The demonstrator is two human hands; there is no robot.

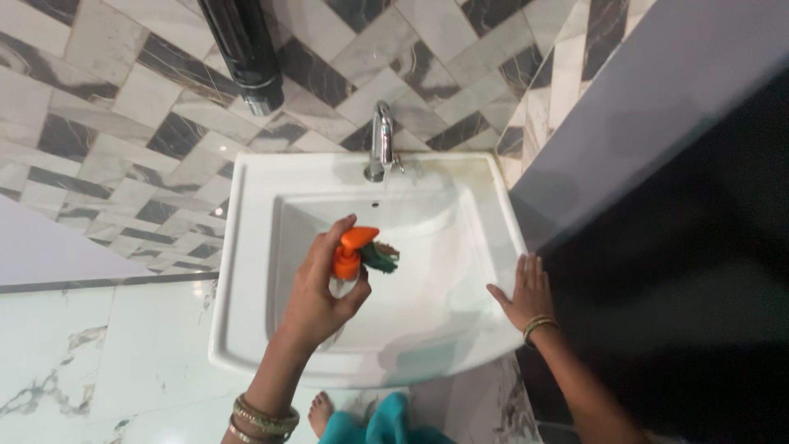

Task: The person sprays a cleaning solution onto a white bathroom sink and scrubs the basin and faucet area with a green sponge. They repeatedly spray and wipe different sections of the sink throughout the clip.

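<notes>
Spraying stage: left hand clamped on sprayer above basin; green pad beside nozzle; right hand flat, fingers apart, on rim; wiping probably follows.

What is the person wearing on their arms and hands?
Both arms are bare, with no sleeves or gloves showing. The left wrist has a stack of gold and greenish bangles. The right wrist has a thinner band of gold bangles. No rings can be made out on the left hand or the right hand.
</notes>
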